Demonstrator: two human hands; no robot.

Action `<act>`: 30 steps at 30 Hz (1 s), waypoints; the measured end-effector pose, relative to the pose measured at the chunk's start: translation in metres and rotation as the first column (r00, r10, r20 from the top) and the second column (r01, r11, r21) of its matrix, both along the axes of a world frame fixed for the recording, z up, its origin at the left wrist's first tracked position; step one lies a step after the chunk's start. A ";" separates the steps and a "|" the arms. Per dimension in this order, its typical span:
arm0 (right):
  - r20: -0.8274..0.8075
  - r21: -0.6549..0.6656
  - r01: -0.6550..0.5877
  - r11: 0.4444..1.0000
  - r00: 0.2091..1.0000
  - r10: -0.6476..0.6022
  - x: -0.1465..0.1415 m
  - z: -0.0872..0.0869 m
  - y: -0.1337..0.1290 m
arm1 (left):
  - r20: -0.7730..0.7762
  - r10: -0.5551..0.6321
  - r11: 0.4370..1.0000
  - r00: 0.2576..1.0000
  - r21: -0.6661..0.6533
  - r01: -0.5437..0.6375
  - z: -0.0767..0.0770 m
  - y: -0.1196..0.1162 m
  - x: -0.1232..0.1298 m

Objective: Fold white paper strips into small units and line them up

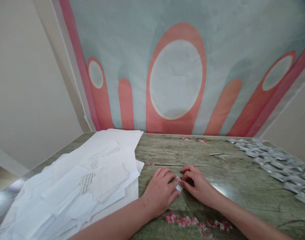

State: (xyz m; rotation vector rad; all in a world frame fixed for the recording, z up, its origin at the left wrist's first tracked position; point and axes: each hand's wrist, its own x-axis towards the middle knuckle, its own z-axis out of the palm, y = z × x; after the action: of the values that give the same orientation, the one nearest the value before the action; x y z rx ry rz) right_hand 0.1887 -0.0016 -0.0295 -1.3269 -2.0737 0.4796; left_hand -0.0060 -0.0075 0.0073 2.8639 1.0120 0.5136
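Observation:
A small folded piece of white paper [179, 184] lies between my two hands on the wood-patterned table. My left hand [162, 190] is curled over its left side, with the fingers closed on it against the tabletop. On the paper's right edge, the thumb and index finger of my right hand [198, 185] pinch together. My fingers partly cover the paper, so its full shape is hidden.
Loose white sheets and printed scraps [109, 180] overlap in a wide pile on the left. Several rows of folded paper pieces [275, 160] lie along the right side. A patterned backdrop [176, 80] hangs behind the table [167, 150].

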 end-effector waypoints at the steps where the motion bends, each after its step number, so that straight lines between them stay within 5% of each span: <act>1: 0.002 0.006 0.004 1.000 1.000 -0.004 0.000 0.000 0.000 | -0.003 -0.002 1.000 1.000 -0.001 0.002 0.000 0.000 0.000; 12: 0.024 0.092 -0.006 0.996 1.000 0.004 -0.001 0.000 -0.007 | -0.015 -0.001 1.000 1.000 -0.001 0.001 0.000 0.002 -0.001; 17: 0.161 0.162 -0.067 0.985 0.986 0.040 0.000 0.005 -0.017 | -0.032 0.013 1.000 0.999 0.003 -0.013 -0.003 0.002 -0.002; 30: 0.641 0.311 -0.224 0.924 0.767 -0.030 -0.005 0.006 -0.026 | -0.123 0.029 1.000 0.992 -0.001 -0.029 -0.003 -0.003 -0.004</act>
State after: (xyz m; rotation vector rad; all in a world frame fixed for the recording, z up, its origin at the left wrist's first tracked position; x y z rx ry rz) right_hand 0.1838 -0.0275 -0.0235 -1.2488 -2.6180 -0.3935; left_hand -0.0101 -0.0104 0.0042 2.9136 1.0723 0.3407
